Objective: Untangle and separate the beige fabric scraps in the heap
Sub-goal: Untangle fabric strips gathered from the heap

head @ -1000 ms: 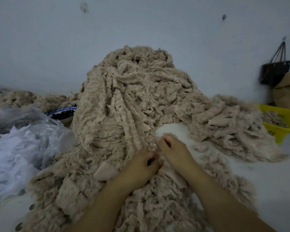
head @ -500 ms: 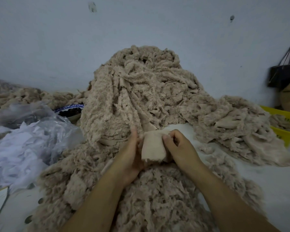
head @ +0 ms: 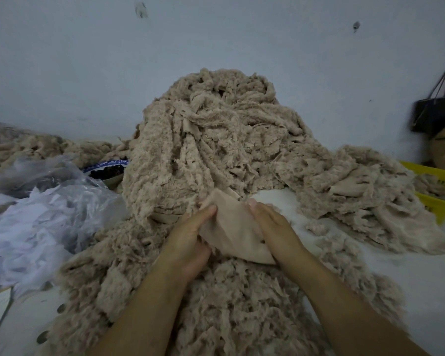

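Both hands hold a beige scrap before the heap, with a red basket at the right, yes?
No: the basket is yellow, not red, as the head view shows. The left hand and right hand do hold the scrap before the heap.

Both hands are out over the front of the big heap (head: 216, 140) of fuzzy beige scraps, which rises against the pale wall (head: 216, 39). The left hand (head: 188, 240) and the right hand (head: 275, 227) each grip an edge of one smooth beige scrap (head: 231, 227), held spread between them just above the tangle. A lower pile (head: 365, 191) spills right across the white surface (head: 421, 291) toward a yellow basket (head: 442, 204), a black bag (head: 434, 111) hangs on the wall beyond it, and to the left lie crumpled clear plastic (head: 36, 222) and a blue-rimmed bowl (head: 106, 170) of something dark, perhaps fruit.
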A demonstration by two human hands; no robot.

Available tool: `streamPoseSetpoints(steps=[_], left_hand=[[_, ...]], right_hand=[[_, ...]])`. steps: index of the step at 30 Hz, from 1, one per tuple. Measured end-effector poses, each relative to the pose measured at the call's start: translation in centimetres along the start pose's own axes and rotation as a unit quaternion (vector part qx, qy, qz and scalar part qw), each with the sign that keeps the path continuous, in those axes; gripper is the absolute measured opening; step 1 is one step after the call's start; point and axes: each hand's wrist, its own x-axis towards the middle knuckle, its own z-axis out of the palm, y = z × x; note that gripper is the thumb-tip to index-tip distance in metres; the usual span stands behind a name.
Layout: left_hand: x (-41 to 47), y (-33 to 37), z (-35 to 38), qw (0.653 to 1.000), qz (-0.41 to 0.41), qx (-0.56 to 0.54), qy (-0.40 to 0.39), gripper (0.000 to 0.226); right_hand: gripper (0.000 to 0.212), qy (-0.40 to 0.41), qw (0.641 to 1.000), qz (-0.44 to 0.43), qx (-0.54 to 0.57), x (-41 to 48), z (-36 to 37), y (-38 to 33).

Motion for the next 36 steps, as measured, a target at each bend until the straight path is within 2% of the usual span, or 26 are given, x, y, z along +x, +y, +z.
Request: streamPoseSetpoints(steps=[2, 4, 6, 10, 13, 19, 21, 28, 31, 33, 36], left_hand=[[-0.3, -0.4, 0.5, 0.999, -0.007, 0.036, -0.020, 0.018], [-0.6, -0.9, 1.0, 0.996, -0.018, 0.080, -0.032, 0.025], [-0.9, -1.1, 1.4, 0.994, -0.022, 0.101, -0.029, 0.038], [-0.9, -1.0, 1.6, 0.994, -0.010, 0.105, 0.008, 0.041], [-0.8, -0.9, 1.9, 0.994, -0.004, 0.096, 0.059, 0.043], [-0.7, -0.3, 1.6, 0.996, -0.011, 0.035, 0.087, 0.026], [-0.6, -0.1, 1.7, 0.995, -0.002, 0.020, 0.097, 0.029], [0.1, 0.0, 1.7, 0.994, -0.007, 0.005, 0.113, 0.039], [0.0, -0.2, 1.6, 0.992, -0.001, 0.114, 0.052, 0.052], [-0.2, -0.9, 1.7, 0.975, -0.007, 0.223, 0.010, 0.061], [-0.3, -1.7, 1.7, 0.932, -0.003, 0.361, 0.023, 0.043]], right_hand=[[0.037, -0.021, 0.999, 0.005, 0.044, 0.0, 0.0, 0.1], [0.038, -0.037, 0.998, -0.002, 0.044, -0.1, 0.1, 0.0], [0.033, -0.048, 0.997, -0.012, 0.052, -0.2, 0.1, -0.2], [0.030, -0.043, 0.997, 0.000, 0.060, -0.2, 0.2, 0.0], [0.032, -0.041, 0.998, 0.008, 0.047, -0.2, 0.3, -0.1], [0.031, -0.054, 0.994, 0.031, 0.089, -0.1, 0.6, -0.5], [0.038, -0.051, 0.991, 0.037, 0.119, 0.0, 0.5, -0.3], [0.034, 0.005, 0.983, 0.068, 0.169, 0.4, 0.8, -0.1], [0.040, 0.032, 0.983, 0.062, 0.169, 0.7, 0.2, -0.1], [0.046, 0.046, 0.980, 0.060, 0.184, 0.8, -0.3, -0.2], [0.045, 0.085, 0.980, 0.072, 0.162, 1.0, -0.5, -0.1]])
